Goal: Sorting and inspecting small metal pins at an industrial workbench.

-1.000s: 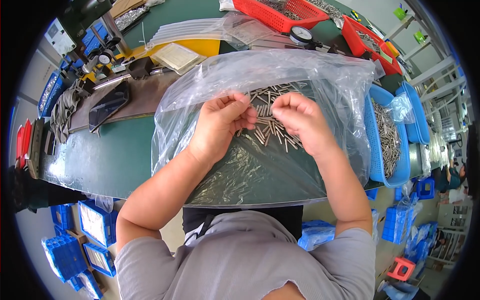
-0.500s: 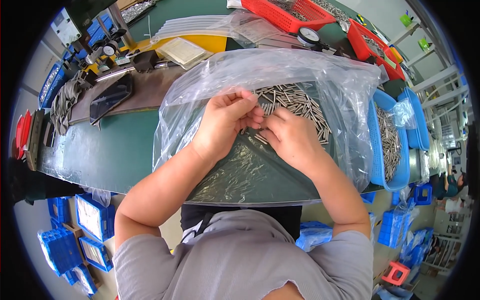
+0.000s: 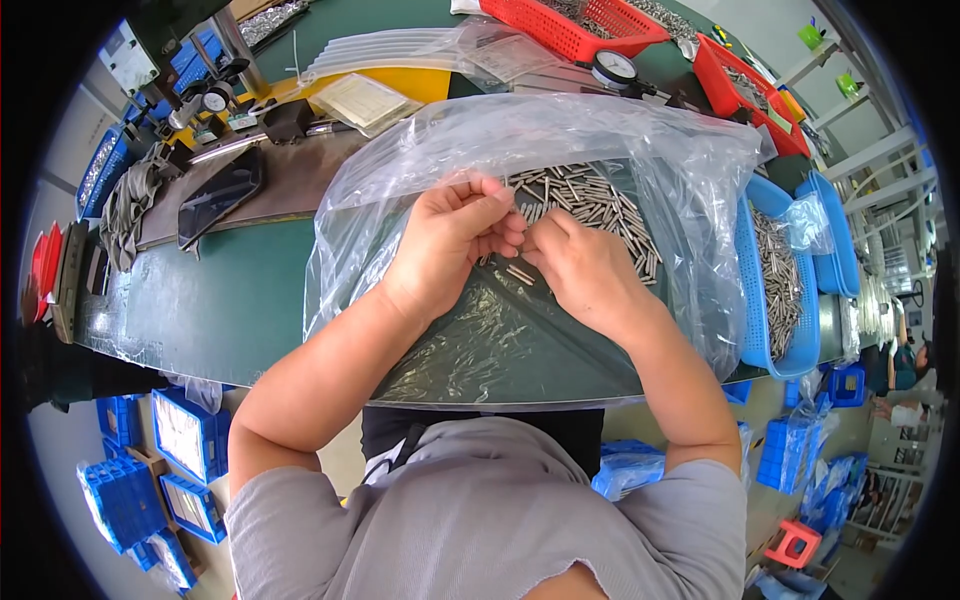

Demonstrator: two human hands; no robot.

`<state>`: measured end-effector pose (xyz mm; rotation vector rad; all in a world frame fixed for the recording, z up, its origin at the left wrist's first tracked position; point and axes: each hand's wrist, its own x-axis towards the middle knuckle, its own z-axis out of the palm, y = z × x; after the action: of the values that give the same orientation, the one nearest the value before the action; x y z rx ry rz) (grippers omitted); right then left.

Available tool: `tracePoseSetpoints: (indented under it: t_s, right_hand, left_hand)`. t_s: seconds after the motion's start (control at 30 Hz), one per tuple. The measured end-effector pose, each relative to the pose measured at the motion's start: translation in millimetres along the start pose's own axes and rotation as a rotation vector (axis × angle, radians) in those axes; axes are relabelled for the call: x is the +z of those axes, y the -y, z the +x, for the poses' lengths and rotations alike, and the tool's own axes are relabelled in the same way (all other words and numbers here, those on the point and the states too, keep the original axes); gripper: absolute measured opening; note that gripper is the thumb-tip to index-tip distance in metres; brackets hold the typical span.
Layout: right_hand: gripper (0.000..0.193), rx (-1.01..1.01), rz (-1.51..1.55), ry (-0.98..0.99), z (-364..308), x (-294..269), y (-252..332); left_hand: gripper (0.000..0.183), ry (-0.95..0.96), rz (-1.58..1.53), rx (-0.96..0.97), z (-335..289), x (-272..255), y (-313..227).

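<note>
Many small metal pins (image 3: 605, 212) lie in a heap on a clear plastic bag (image 3: 400, 170) spread over the green bench. My left hand (image 3: 452, 232) is raised at the near left of the heap, fingers curled and thumb pressed toward the index finger. Against its fingertips my right hand (image 3: 580, 262) closes in a pinch, knuckles up. Whatever sits between the fingers of either hand is hidden or too small to make out. A couple of loose pins (image 3: 519, 274) rest on the plastic just below the hands.
On the right a blue basket (image 3: 778, 290) holds more pins. Red baskets (image 3: 570, 40) with metal parts stand at the back, near a dial gauge (image 3: 613, 68). A phone (image 3: 222, 198) lies on a brown plate to the left, beside a grey cloth (image 3: 130, 205).
My right hand has shifted slightly up and left, its fingers closer to my left fingertips. My left hand has hardly moved.
</note>
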<state>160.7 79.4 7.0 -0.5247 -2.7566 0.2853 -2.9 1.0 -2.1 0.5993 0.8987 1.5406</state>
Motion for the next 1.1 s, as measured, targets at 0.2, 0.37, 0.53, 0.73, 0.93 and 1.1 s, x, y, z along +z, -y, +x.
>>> tracePoseSetpoints:
  t_s: [0.2, 0.37, 0.53, 0.73, 0.93, 1.1]
  right_hand:
    - [0.013, 0.013, 0.001, 0.037, -0.2, -8.7, 3.4]
    - [0.013, 0.025, -0.035, 0.075, -0.5, -6.1, 2.6]
    - [0.008, 0.197, 0.498, -0.201, 3.7, -17.8, -8.1]
    - [0.006, 0.28, 0.986, -0.343, 2.5, -14.0, -10.6]
    - [0.006, 0.269, 0.962, -0.319, 0.7, -12.2, -6.6]
    - [0.006, 0.218, 0.945, -0.32, 1.8, -10.0, -4.4]
  left_hand:
    - [0.007, -0.01, 0.0, 0.006, -0.5, 0.9, -0.8]
    - [0.007, -0.002, 0.003, -0.006, 0.6, 0.1, -0.1]
    - [0.007, 0.066, -0.006, -0.059, -0.1, -0.8, 1.0]
    - [0.008, 0.131, -0.086, -0.158, -1.9, 2.1, 3.9]
    - [0.008, 0.193, -0.128, -0.18, -1.9, 1.3, 5.9]
    - [0.008, 0.192, -0.153, -0.182, -2.1, 0.5, 5.7]
